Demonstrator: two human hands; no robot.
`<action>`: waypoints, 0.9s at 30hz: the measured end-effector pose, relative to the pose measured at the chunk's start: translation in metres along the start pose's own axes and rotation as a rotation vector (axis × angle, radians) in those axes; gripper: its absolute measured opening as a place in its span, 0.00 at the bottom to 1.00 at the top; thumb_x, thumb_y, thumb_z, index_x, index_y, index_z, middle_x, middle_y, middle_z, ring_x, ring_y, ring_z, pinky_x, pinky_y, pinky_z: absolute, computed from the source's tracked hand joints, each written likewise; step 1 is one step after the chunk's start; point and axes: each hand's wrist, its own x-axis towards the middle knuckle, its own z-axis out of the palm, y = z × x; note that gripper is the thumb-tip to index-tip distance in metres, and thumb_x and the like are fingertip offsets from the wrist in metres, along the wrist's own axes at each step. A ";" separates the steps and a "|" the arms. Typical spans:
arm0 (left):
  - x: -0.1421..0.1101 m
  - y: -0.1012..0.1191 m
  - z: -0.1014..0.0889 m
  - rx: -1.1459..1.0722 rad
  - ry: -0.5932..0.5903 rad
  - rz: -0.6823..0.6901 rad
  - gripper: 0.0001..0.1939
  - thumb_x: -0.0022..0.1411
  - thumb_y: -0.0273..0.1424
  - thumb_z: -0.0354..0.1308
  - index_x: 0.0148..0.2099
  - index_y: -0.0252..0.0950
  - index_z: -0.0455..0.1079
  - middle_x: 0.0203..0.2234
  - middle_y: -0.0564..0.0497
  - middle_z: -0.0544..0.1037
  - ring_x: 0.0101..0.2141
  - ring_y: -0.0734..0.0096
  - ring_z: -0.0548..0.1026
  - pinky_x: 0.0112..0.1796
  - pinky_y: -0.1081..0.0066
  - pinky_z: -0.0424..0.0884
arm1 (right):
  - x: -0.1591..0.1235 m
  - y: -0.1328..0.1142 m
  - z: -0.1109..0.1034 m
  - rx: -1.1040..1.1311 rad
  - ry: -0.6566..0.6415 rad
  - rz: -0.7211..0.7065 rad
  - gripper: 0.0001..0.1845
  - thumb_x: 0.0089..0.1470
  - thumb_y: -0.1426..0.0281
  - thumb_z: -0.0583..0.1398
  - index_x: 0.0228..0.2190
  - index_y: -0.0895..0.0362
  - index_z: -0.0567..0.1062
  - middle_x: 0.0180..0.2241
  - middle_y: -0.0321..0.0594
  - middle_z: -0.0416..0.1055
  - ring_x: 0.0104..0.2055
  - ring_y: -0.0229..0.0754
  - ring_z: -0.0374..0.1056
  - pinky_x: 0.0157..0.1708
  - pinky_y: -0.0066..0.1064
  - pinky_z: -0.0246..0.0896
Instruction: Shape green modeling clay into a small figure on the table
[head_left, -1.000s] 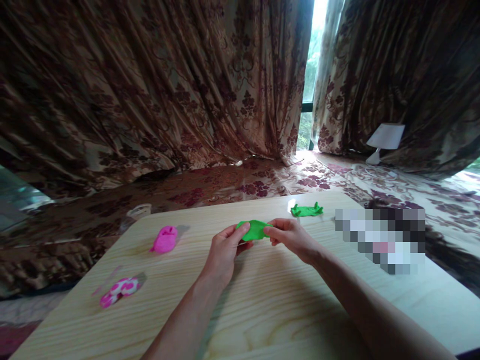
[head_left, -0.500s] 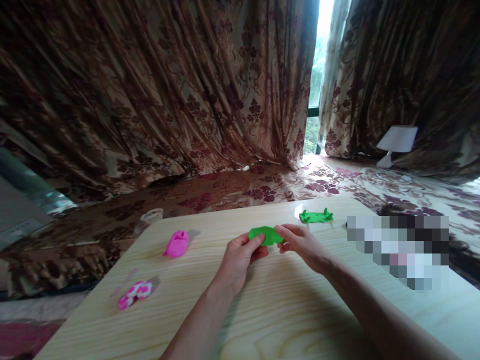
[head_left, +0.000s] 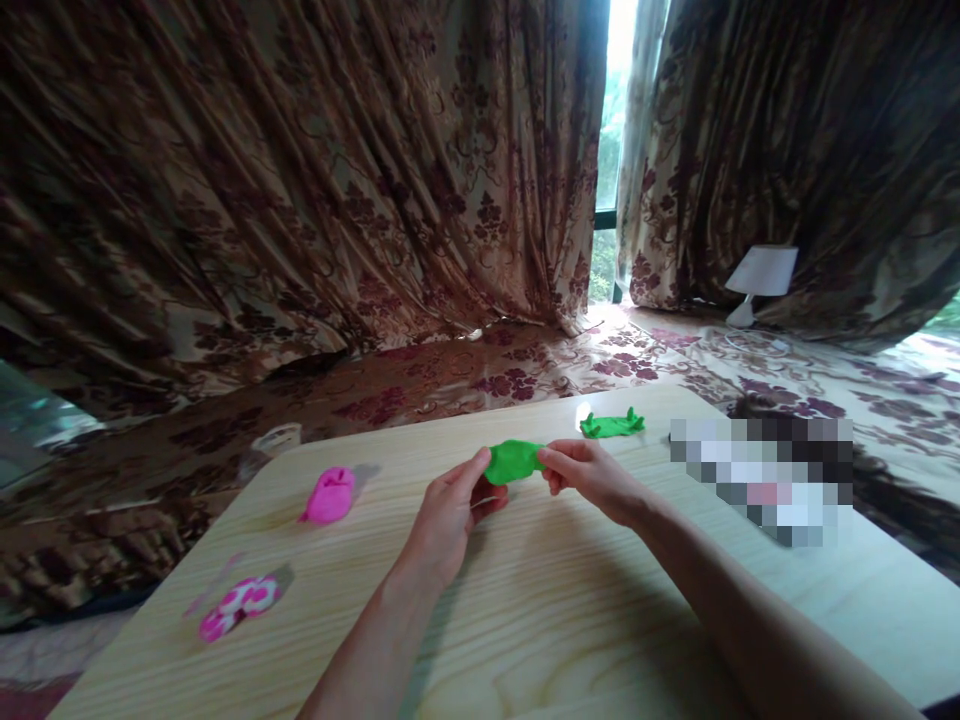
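Note:
A flat, bright green piece of modelling clay (head_left: 514, 462) is stretched out between my two hands, just above the table. My left hand (head_left: 448, 508) grips its left end, the thumb on top and the other fingers beneath. At the opposite end, the thumb and forefinger of my right hand (head_left: 594, 477) pinch the clay's edge. Behind my right hand lies another green clay shape (head_left: 613, 428), long and flat with small prongs at both ends. To the left rests a pink clay shape (head_left: 330, 496) with a hollow near its top.
Nearer on the left of the wooden table (head_left: 360, 610) lie pink-and-white spotted clay pieces (head_left: 244, 605) beside a thin pinkish strip (head_left: 215, 584). A clear container (head_left: 271, 442) sits past the far left corner. At right is a pixelated area (head_left: 765, 485); a white lamp (head_left: 761, 270) stands behind.
My left thumb has shifted from the middle of the green clay to its left end, so more of the clay shows. The whole view has swung slightly right.

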 end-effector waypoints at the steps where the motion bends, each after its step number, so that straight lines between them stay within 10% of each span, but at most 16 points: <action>1: 0.000 0.000 0.000 0.024 -0.014 0.000 0.16 0.51 0.39 0.60 0.39 0.33 0.72 0.33 0.48 0.74 0.30 0.74 0.70 0.33 0.71 0.69 | 0.000 0.000 0.000 -0.027 0.000 -0.008 0.18 0.52 0.60 0.55 0.20 0.60 0.69 0.18 0.33 0.63 0.22 0.31 0.58 0.25 0.25 0.52; 27: -0.007 -0.010 0.007 0.136 -0.161 0.039 0.17 0.52 0.39 0.60 0.42 0.34 0.74 0.31 0.48 0.77 0.27 0.77 0.67 0.29 0.76 0.62 | -0.005 -0.006 0.015 -0.144 0.078 -0.257 0.14 0.51 0.66 0.58 0.38 0.58 0.76 0.27 0.37 0.69 0.27 0.34 0.61 0.27 0.27 0.58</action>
